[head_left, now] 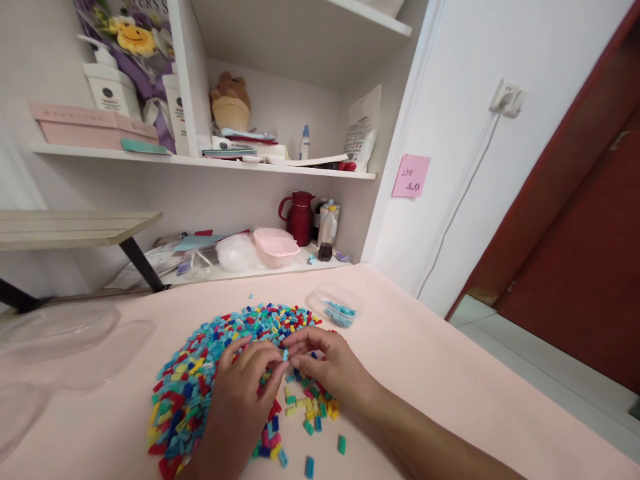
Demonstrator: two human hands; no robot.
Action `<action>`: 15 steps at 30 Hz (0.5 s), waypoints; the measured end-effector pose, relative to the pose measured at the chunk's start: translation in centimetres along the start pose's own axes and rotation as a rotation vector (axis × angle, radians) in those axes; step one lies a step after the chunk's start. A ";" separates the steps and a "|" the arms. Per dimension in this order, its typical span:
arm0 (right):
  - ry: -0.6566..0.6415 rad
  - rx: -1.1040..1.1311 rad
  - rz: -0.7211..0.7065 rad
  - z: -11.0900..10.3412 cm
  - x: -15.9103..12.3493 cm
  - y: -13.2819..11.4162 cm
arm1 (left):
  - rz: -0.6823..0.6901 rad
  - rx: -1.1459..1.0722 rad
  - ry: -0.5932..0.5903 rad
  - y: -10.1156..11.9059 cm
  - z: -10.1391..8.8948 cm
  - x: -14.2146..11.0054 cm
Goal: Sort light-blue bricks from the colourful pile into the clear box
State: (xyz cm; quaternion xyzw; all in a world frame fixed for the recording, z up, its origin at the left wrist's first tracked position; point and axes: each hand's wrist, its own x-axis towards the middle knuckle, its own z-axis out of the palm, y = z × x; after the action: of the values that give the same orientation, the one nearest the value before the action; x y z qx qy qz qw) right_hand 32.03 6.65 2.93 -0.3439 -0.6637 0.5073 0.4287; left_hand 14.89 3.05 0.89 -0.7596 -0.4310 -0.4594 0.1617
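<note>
A wide pile of small coloured blocks (pixel 215 360) in red, blue, teal and yellow lies on the pink table (pixel 425 373). My left hand (pixel 239 400) rests on the pile with its fingers curled down among the blocks. My right hand (pixel 327 363) sits beside it, thumb and forefinger pinched near a tiny light-blue block (pixel 285 355) held between the two hands. A small clear container (pixel 334 305) holding a few light-blue blocks stands just beyond the pile, to the right of it.
Clear plastic lids or trays (pixel 70 347) lie at the table's left. Behind are a pink tub (pixel 275 245), a red jug (pixel 300 217), bottles (pixel 327 232) and cluttered shelves (pixel 200 160). A red door (pixel 590 253) is at right.
</note>
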 end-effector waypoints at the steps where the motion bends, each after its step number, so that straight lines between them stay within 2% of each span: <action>1: -0.005 0.016 -0.012 0.0 0.0 0.0 | 0.008 -0.001 -0.001 0.0 0.0 0.0; 10: -0.004 0.035 0.025 -0.1 0.0 0.0 | 0.022 0.003 0.015 0.1 0.0 0.2; 15: -0.002 0.238 0.105 0.1 0.0 0.1 | 0.031 0.042 0.027 -0.2 0.0 0.0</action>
State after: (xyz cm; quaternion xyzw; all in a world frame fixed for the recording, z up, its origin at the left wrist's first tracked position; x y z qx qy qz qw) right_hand 31.94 6.69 2.82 -0.3243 -0.5803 0.6049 0.4384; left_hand 14.75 3.18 0.84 -0.7565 -0.4265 -0.4577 0.1905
